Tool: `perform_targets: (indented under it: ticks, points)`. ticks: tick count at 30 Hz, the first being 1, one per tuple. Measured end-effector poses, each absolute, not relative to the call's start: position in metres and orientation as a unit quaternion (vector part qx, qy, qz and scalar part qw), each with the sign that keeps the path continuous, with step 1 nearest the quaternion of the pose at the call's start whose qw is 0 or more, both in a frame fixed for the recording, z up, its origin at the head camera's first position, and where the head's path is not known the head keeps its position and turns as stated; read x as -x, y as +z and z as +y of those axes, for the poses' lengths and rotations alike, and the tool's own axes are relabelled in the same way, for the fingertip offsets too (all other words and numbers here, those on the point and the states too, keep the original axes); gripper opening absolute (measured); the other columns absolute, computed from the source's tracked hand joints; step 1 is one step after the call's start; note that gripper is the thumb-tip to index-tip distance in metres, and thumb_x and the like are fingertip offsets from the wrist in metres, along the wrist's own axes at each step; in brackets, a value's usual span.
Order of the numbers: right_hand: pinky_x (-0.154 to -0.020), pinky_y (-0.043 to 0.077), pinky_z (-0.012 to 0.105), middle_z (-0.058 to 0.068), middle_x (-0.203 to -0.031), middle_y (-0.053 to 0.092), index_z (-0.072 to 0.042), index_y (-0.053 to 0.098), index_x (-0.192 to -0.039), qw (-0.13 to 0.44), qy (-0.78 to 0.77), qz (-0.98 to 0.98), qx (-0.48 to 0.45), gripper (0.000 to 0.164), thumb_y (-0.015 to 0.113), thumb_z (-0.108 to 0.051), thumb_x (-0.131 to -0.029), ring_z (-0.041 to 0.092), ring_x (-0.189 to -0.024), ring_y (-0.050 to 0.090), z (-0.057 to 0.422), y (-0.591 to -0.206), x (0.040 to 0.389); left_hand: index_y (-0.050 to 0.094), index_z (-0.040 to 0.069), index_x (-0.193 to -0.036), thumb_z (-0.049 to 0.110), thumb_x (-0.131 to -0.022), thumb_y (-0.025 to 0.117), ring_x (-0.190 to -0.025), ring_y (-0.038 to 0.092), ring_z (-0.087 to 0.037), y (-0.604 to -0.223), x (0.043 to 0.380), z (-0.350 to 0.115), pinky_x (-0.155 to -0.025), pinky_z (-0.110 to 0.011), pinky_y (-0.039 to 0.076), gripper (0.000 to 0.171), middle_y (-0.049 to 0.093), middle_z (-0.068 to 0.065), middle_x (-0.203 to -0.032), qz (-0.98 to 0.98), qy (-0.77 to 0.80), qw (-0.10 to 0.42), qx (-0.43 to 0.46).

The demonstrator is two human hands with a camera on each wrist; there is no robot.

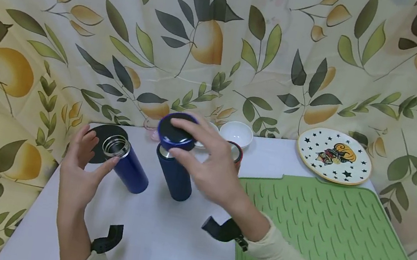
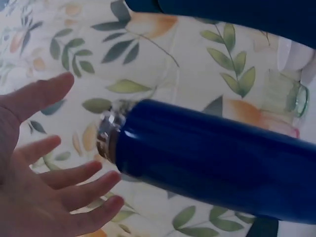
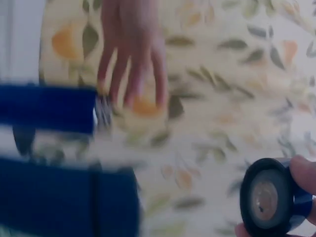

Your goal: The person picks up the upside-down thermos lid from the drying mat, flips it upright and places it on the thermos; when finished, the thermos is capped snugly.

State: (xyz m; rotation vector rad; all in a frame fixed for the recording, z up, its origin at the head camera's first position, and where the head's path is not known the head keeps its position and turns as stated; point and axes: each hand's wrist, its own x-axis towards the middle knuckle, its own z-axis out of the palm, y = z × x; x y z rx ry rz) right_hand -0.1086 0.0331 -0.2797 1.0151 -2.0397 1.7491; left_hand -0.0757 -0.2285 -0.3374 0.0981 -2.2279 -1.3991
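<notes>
A blue thermos [image 1: 132, 172] stands upright without a lid, its steel mouth [image 2: 109, 132] bare. My left hand [image 1: 82, 164] is beside that mouth, fingers spread and thumb near the rim; in the left wrist view the hand [image 2: 59, 182] is apart from the thermos. My right hand [image 1: 213, 162] grips a blue thermos lid with a black top [image 1: 177, 132]. The lid's pale inner side [image 3: 264, 200] shows in the right wrist view. In the head view the lid overlaps the top of a dark blue thermos [image 1: 176, 179], which stands upright to the right of the blue one.
A black disc [image 1: 96, 148] lies behind the blue thermos. White bowls [image 1: 236, 132] and a red-rimmed cup [image 1: 239, 153] stand at the back. A green mat [image 1: 330, 240] covers the right side, with a star-patterned plate [image 1: 310, 157] at its far edge. A patterned cloth [image 1: 219, 59] hangs behind.
</notes>
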Motion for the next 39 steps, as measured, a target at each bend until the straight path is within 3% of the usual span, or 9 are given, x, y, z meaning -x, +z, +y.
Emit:
perform_targets:
  ticks: [4,8,11,16,20,26,32,39]
  points:
    - [-0.092,0.045,0.027,-0.004,-0.139,0.040,-0.016,0.057,-0.125,0.102,0.619,-0.691,-0.358,0.041,0.067,-0.015,-0.085,0.010,-0.125,0.039,-0.012,-0.300,0.114,0.032,0.034,-0.141,0.000,-0.069,0.079,-0.122,0.045,-0.020,-0.367,0.093,-0.258,-0.099,-0.032,0.039,0.092,0.047,-0.005,-0.135,-0.797,-0.575,0.184,-0.005]
    - [-0.097,0.039,0.024,-0.006,-0.136,0.042,-0.018,0.058,-0.122,0.103,0.612,-0.704,-0.346,0.041,0.070,-0.019,-0.083,0.005,-0.126,0.036,-0.047,-0.321,0.118,0.030,0.027,-0.143,-0.008,-0.070,0.075,-0.117,0.050,-0.020,-0.390,0.103,-0.276,-0.094,-0.024,0.043,0.092,0.048,-0.012,-0.133,-0.764,-0.635,0.110,0.033]
    - [-0.095,0.039,0.020,-0.005,-0.136,0.042,-0.017,0.058,-0.122,0.111,0.604,-0.709,-0.348,0.041,0.069,-0.019,-0.083,0.004,-0.124,0.037,-0.067,-0.332,0.117,0.033,0.024,-0.142,-0.007,-0.072,0.074,-0.113,0.053,-0.018,-0.404,0.108,-0.282,-0.090,-0.023,0.046,0.087,0.050,-0.010,-0.130,-0.766,-0.636,0.081,0.046]
    - [-0.095,0.039,0.019,-0.003,-0.139,0.037,-0.018,0.054,-0.126,0.123,0.577,-0.727,-0.352,0.044,0.068,-0.019,-0.084,0.006,-0.124,0.038,-0.091,-0.340,0.116,0.042,0.016,-0.136,-0.005,-0.075,0.071,-0.102,0.055,-0.016,-0.418,0.114,-0.283,-0.077,-0.021,0.051,0.070,0.052,-0.007,-0.120,-0.799,-0.596,0.078,0.025]
    - [-0.095,0.040,0.021,0.000,-0.140,0.037,-0.022,0.049,-0.131,0.123,0.546,-0.755,-0.343,0.049,0.066,-0.021,-0.085,0.011,-0.122,0.042,-0.105,-0.348,0.123,0.042,0.011,-0.135,-0.008,-0.077,0.067,-0.097,0.057,-0.015,-0.423,0.116,-0.283,-0.071,-0.023,0.052,0.066,0.053,-0.006,-0.119,-0.803,-0.591,0.071,0.010]
    - [-0.095,0.041,0.026,0.004,-0.140,0.039,-0.021,0.050,-0.132,0.131,0.523,-0.772,-0.337,0.050,0.067,-0.022,-0.085,0.021,-0.118,0.048,-0.115,-0.365,0.135,0.046,0.008,-0.131,-0.005,-0.077,0.069,-0.093,0.060,-0.013,-0.426,0.116,-0.285,-0.071,-0.024,0.053,0.060,0.060,-0.007,-0.110,-0.810,-0.584,0.059,0.012]
    - [-0.095,0.040,0.021,0.004,-0.139,0.039,-0.020,0.049,-0.132,0.132,0.531,-0.769,-0.330,0.050,0.066,-0.022,-0.086,0.015,-0.119,0.046,-0.118,-0.371,0.143,0.046,0.012,-0.133,-0.002,-0.078,0.070,-0.096,0.061,-0.017,-0.426,0.116,-0.285,-0.073,-0.027,0.054,0.062,0.057,-0.021,-0.114,-0.803,-0.594,0.047,0.028]
    - [-0.096,0.040,0.023,0.002,-0.140,0.039,-0.020,0.050,-0.132,0.116,0.543,-0.765,-0.325,0.050,0.067,-0.023,-0.085,0.013,-0.122,0.043,-0.120,-0.373,0.147,0.045,0.013,-0.135,-0.004,-0.076,0.071,-0.095,0.061,-0.021,-0.422,0.114,-0.284,-0.073,-0.027,0.054,0.067,0.061,-0.010,-0.108,-0.804,-0.594,0.041,0.008]
